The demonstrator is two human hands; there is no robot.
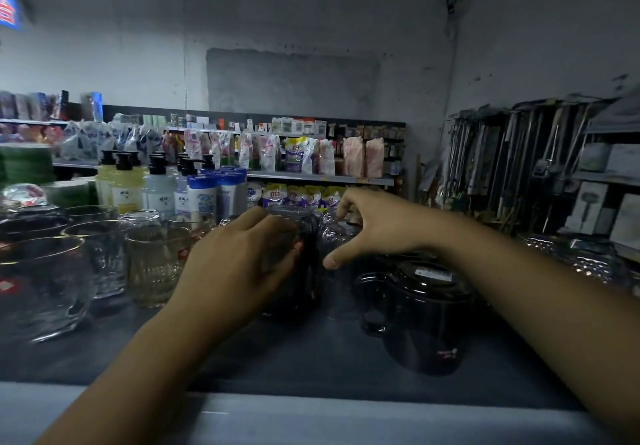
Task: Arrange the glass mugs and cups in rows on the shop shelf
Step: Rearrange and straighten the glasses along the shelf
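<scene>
My left hand wraps round a dark glass cup standing mid-shelf, thumb on its near side. My right hand reaches over a clear dimpled glass mug just right of that cup, fingers spread over its rim and thumb low on its side; whether it grips the mug I cannot tell. To the left stand several clear glasses: a large round one, a gold-rimmed one and a ribbed one. A dark glass mug with a handle stands at the right front.
The dark shelf has a pale front edge. Pump bottles and blue-capped tubes stand behind the glasses. Textured glassware sits at far right. Hanging utensils and stocked shelves fill the background.
</scene>
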